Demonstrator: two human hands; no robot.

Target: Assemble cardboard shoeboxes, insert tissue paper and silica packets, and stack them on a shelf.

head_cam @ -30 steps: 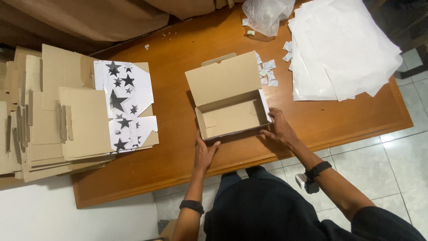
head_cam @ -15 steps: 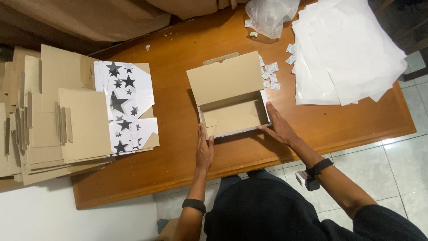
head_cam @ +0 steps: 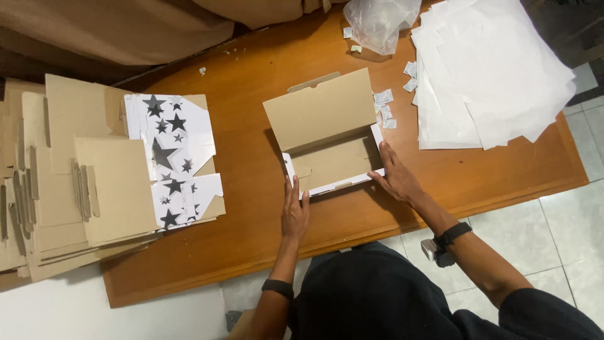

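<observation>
Far left of the left hand [head_cam: 294, 213], flat carton blanks [head_cam: 94, 182] wait, unfolded. Left hand flat, fingers together, against the box [head_cam: 330, 148]'s near-left corner; right hand [head_cam: 396, 178] spread on its right wall. Box looks formed, lid up, unfilled. Paper sheets [head_cam: 491, 69] beyond right.

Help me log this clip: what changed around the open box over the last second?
Little changed. The left hand slid up to the near-left corner of the open cardboard box; the right hand stayed pressed on its right end. The box held its place, lid up. The star-printed flat cartons and white sheets did not move.
</observation>
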